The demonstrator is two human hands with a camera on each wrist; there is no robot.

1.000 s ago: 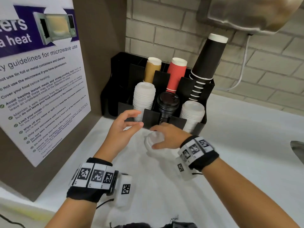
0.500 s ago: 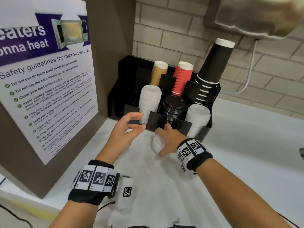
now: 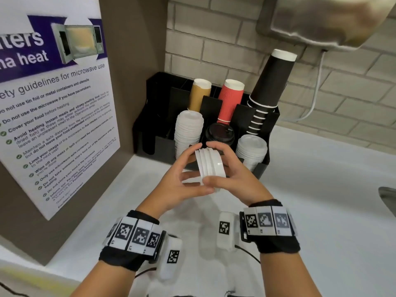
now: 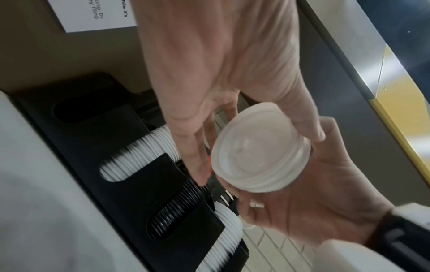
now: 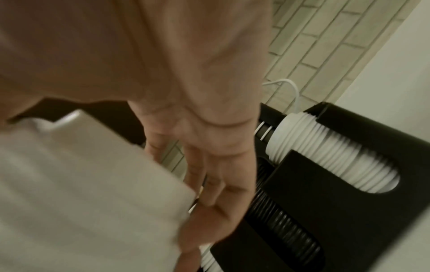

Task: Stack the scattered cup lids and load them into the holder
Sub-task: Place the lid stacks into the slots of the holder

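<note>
A short stack of white cup lids [image 3: 211, 165] lies on its side between both hands, just in front of the black holder [image 3: 150, 133]. My left hand [image 3: 197, 170] curls round its left end, thumb below and fingers arched over the top. My right hand [image 3: 222, 163] grips the other end. In the left wrist view the lid stack [image 4: 260, 156] shows its domed top, with right-hand fingers [image 4: 232, 184] wrapped under it. The holder's front row has a tall white lid stack [image 3: 188, 129], black lids [image 3: 219, 133] and a shorter white stack [image 3: 251, 148].
Brown [image 3: 199, 95], red [image 3: 230, 99] and black [image 3: 270, 86] paper cups stand upside down in the holder's back row. A poster [image 3: 53, 103] on a brown panel closes the left side. A metal unit [image 3: 321, 18] with a white cable hangs above right. A sink edge [image 3: 387, 198] is at far right.
The right hand lifted the lids off the counter and turned them on their side. The left hand, open and hovering before, now grips the stack too.
</note>
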